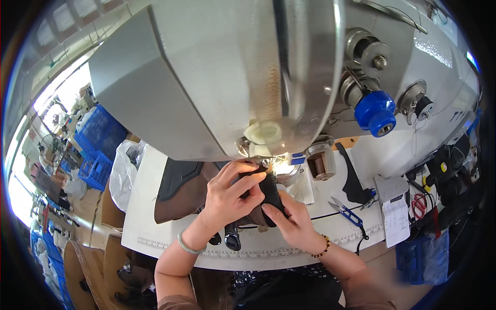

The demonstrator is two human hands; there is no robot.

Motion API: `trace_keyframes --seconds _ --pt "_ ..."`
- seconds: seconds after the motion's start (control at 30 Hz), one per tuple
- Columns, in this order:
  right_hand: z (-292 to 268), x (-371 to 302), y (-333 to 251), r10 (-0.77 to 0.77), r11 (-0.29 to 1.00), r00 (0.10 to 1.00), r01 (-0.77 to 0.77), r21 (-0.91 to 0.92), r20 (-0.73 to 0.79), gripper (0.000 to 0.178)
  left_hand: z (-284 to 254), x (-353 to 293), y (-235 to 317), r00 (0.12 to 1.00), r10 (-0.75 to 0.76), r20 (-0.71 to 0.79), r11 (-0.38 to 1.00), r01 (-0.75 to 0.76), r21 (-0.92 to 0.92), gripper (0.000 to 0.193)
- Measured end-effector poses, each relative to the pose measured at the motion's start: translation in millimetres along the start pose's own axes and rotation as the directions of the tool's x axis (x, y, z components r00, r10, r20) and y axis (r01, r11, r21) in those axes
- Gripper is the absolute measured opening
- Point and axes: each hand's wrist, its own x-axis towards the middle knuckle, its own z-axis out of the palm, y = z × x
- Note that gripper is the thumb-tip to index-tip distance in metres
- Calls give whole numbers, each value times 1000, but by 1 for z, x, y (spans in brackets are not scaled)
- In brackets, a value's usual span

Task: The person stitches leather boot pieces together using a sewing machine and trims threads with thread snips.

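Blue crates (101, 128), white plastic bag (123, 178), cardboard boxes (92, 266) leftward.

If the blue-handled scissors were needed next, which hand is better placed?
Probably the right hand: it is nearer the blue-handled scissors, which lie to its right. The left hand is farther away, at the upper end of the black piece.

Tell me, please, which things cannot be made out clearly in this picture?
In the head view:
Black piece: partly covered by the left hand and the right hand.
Its underside: hidden by the piece itself.
Machine: top cut off by the upper edge.
Note: writing too small to read.
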Motion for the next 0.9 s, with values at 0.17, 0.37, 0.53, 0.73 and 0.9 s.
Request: trace_keyframes --seconds 0.17,0.37,0.53,0.73,0.9 --pt "1 1 11 56 996 998 -55 74 -4 19 -5 3 -2 997 -55 60 998 54 15 27" --pt "3 4 8 58 979 998 -50 196 -38 21 -29 11 -17 959 -173 224 978 194 -74 21" --pt "3 6 5 98 962 995 -86 259 -36 21 -43 38 -45 839 -130 529 963 235 -136 40" --pt "-14 8 7 93 974 996 -94 207 13 19 -26 59 -48 390 -162 907 810 578 -104 47" --pt "-31 11 4 73 974 996 -83 212 56 17 -29 52 -28 465 -333 820 880 467 92 59"
